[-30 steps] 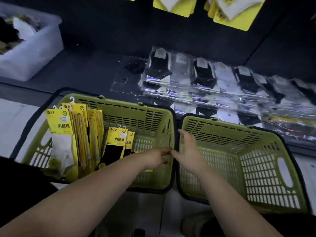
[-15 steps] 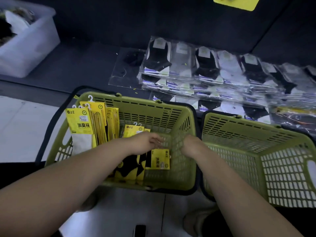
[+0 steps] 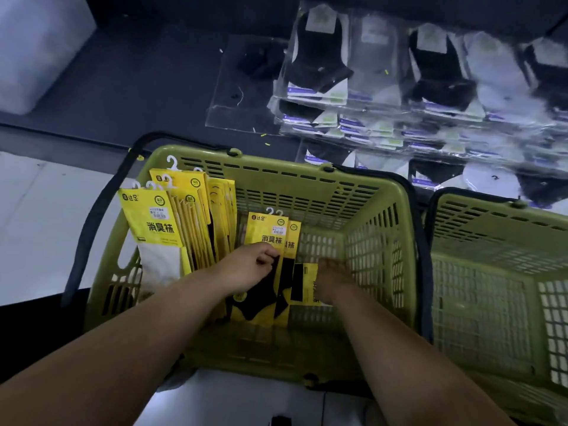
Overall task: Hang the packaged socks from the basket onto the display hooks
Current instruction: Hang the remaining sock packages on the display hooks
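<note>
Basket [image 3: 307,176]: green, on the floor, both arms reaching into it.
White packs [image 3: 150,216]: a row standing on end at the basket's left wall, long axis upright, white hooks at the top.
Black pack [image 3: 267,232]: mid-basket, leaning back with another just behind it – long axis running from near to far, hook end toward the far wall, sock toe at the near end.
Left hand [image 3: 249,265]: fingers curled, pinching the black pack at its left edge about halfway down.
Flat pack [image 3: 307,281]: lying on the basket floor just right of the black pack, turned sideways, long axis across the basket; its right end is hidden.
Right hand [image 3: 333,276]: over the flat pack, blurred – finger state cannot be told.
Second basket [image 3: 491,229]: green, beside the first on the right.
Bagged socks [image 3: 384,87]: clear bags in overlapping rows on the dark shelf beyond.
</note>
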`<state>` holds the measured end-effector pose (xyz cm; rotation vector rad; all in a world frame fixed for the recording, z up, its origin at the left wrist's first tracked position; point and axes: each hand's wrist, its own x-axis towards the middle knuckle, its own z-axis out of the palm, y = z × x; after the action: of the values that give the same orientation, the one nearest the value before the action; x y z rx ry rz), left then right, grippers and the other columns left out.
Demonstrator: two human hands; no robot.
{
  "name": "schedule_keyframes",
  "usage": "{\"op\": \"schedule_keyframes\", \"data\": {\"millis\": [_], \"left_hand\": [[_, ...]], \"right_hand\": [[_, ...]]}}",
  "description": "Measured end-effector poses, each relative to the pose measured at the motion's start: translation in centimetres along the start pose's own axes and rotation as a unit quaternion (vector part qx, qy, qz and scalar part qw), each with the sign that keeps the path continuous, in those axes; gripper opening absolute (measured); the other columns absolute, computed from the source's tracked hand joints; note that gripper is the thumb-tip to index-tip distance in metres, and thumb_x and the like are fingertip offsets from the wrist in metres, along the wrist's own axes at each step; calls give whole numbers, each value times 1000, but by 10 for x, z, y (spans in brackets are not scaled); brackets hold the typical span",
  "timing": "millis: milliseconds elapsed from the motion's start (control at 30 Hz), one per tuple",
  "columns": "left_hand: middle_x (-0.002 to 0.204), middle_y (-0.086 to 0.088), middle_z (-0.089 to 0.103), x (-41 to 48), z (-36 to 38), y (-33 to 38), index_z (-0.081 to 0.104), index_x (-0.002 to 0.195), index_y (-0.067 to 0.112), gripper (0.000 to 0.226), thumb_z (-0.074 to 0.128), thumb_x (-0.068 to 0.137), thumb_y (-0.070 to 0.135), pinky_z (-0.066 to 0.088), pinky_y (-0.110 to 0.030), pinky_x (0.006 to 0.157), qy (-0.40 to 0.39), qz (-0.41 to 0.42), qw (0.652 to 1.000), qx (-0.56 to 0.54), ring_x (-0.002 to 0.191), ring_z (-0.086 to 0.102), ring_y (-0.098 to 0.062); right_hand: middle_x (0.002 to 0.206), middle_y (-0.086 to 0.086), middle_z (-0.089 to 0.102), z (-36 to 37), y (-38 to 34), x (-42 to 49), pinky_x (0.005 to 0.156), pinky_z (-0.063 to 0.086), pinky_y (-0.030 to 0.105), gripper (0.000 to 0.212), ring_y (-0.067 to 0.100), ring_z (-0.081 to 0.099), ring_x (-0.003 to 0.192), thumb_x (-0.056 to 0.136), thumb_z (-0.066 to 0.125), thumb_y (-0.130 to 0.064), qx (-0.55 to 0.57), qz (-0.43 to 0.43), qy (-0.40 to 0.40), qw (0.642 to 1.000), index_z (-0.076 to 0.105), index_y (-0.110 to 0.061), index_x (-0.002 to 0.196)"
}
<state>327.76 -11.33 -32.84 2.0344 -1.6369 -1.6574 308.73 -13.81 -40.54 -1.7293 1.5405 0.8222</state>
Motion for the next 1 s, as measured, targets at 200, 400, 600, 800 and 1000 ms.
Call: {"op": "schedule_keyframes", "data": {"millis": [200, 400, 600, 800, 1000], "left_hand": [[146, -10, 36, 16, 15, -11, 26, 144, 10, 58, 55, 95, 21, 36, -26, 98, 30, -52, 998, 8, 131, 40, -25], [151, -16, 27, 54, 19, -13, 12, 148, 2, 72, 55, 95, 26, 32, -37, 111, 98, -134, 982, -94, 137, 32, -30], [153, -16, 29, 76, 29, -22, 7, 150, 7, 70, 44, 99, 36, 28, -40, 110, 116, -192, 946, -233, 139, 31, -33], [134, -12, 52, 81, 24, -30, 36, 139, 10, 56, 58, 93, 32, 42, -35, 88, 111, -179, 936, -281, 117, 53, -31], [118, -6, 61, 67, 17, -26, 46, 126, 14, 47, 67, 87, 30, 45, -36, 86, 95, -130, 933, -321, 105, 59, -25]], "right_hand": [[149, 14, 32, -12, -1, 10, 114, 27, 38, 62, 33, 29, 136, 87, 67, -20, -63, 5, -24, 998, 40, -7, 141], [130, 8, 56, -52, 4, -6, 86, 46, 28, 47, 24, 56, 115, 84, 71, -18, 102, -34, -25, 994, 55, -12, 128], [120, 6, 59, -59, 19, -17, 75, 52, 31, 49, 22, 60, 102, 75, 71, 4, 467, -17, 49, 883, 60, -19, 117], [81, 0, 71, -51, 18, -16, 58, 55, 26, 13, 11, 67, 64, 85, 70, -12, 627, 14, 110, 771, 64, -23, 87], [123, 4, 61, -66, 20, -21, 101, 42, 33, 41, 22, 57, 114, 99, 47, -27, 505, -17, 138, 852, 49, -9, 136]]}}
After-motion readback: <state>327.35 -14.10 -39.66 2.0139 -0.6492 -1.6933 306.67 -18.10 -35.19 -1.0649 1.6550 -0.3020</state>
